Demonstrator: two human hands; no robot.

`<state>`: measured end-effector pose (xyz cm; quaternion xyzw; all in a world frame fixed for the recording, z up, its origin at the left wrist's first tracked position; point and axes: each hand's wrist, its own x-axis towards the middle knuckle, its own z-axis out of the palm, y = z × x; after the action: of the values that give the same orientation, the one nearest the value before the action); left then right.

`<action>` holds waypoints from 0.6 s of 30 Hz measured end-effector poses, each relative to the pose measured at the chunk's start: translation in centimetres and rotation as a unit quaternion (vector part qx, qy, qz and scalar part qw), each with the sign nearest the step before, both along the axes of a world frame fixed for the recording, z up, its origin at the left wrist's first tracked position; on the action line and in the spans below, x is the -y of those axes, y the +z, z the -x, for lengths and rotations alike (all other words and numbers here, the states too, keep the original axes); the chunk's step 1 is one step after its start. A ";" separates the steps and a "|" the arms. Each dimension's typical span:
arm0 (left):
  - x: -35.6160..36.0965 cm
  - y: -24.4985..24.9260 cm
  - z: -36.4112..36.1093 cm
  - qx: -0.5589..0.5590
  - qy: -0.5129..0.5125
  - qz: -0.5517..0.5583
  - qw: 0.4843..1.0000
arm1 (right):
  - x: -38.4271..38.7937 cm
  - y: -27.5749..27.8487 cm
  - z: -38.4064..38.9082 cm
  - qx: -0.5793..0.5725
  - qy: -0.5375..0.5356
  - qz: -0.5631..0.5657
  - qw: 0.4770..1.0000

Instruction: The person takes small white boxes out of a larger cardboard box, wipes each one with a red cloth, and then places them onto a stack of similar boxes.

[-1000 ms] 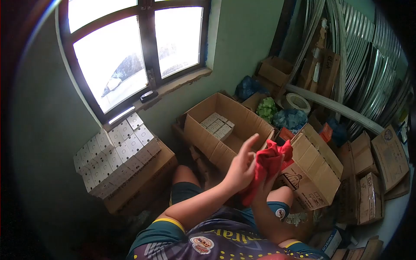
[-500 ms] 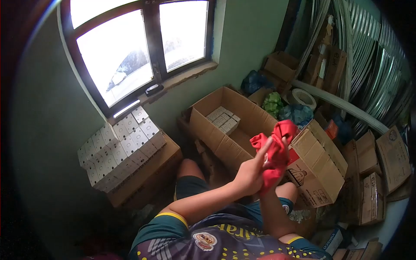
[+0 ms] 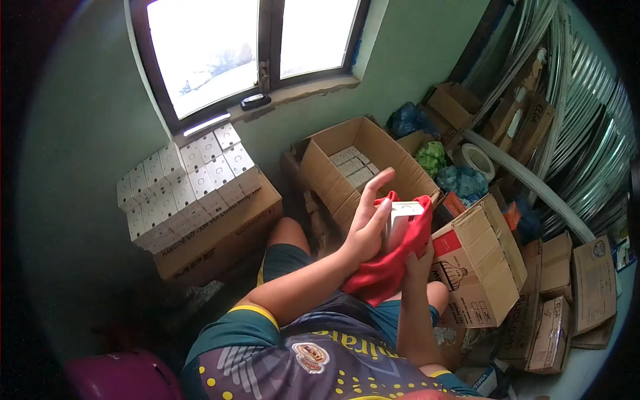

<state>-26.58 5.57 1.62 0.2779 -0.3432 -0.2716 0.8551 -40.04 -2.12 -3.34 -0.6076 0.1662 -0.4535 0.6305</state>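
A small white box (image 3: pixel 405 210) is partly wrapped in a red cloth (image 3: pixel 383 272) in front of my body. My left hand (image 3: pixel 369 230) is beside the box on its left, with the index finger raised and the fingers apart; the thumb lies near the box edge. On the other side, my right hand (image 3: pixel 419 261) is closed round the red cloth and the box within it. The cloth hangs down between my forearms and hides the lower part of the box.
Rows of white boxes (image 3: pixel 183 190) stand on a closed carton (image 3: pixel 220 233) at left. An open carton (image 3: pixel 327 193) holds more white boxes. A tilted carton (image 3: pixel 477 267), plastic bags (image 3: pixel 460 180), flattened cartons and long tubes (image 3: pixel 533 180) lie to the right.
The red cloth has opened out and hangs lower, and the white box now shows within it. Both hands have come lower and a little to the left. The view has shifted.
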 end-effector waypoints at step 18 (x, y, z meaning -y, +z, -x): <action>-3.0 3.5 -3.0 0.670 0.085 -0.136 0.724 | 0.5 1.2 -0.1 -0.054 -0.021 -0.072 0.996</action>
<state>-23.57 8.56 5.13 0.5286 -0.7615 0.0159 0.3748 -39.90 -2.60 -2.12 -0.5805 0.2448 -0.4205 0.6528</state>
